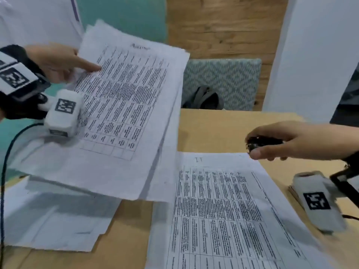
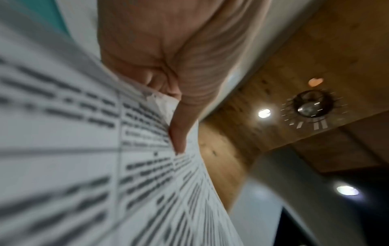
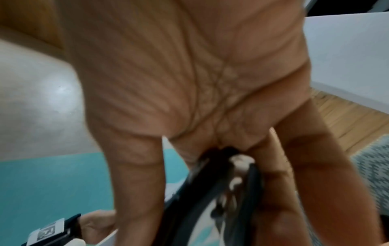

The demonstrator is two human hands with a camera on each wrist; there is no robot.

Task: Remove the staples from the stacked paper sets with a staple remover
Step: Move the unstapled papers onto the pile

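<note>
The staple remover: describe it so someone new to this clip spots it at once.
Start at the wooden table, at its right side above the flat paper set headed "IT". There the right hand pinches the staple remover, the only small black object among white sheets.

Left hand fills the upper frame, palm toward the lens. One finger lies along the printed sheets, tip touching the page. Print is blurred and unreadable. Torn paper corner under the palm. Beyond: wood-panelled ceiling, round ornate light fixture, two recessed lights.
</note>
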